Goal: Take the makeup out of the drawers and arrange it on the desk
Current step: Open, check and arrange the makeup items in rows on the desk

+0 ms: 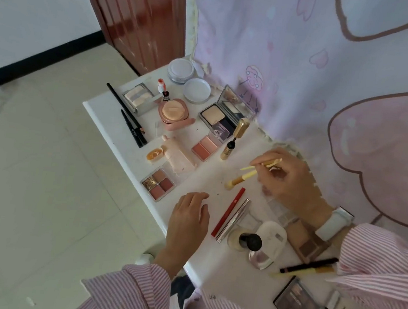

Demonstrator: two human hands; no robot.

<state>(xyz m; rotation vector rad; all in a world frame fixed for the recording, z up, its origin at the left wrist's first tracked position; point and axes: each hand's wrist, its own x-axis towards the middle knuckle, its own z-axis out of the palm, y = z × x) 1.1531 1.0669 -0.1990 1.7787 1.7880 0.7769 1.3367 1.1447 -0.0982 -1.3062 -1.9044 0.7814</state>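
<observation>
Now the left hand (187, 217) hovers loose-fingered over the white surface (116, 132) beside a red pencil (227, 212), the right hand (287, 179) pinches yellow brushes (250, 174), and beyond them lie a four-pan palette (158, 185) and a pink cushion compact (174, 113).

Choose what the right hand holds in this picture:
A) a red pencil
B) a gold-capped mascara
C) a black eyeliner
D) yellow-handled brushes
D: the right hand pinches thin yellow-handled brushes with its fingers, above the white desk.
</observation>
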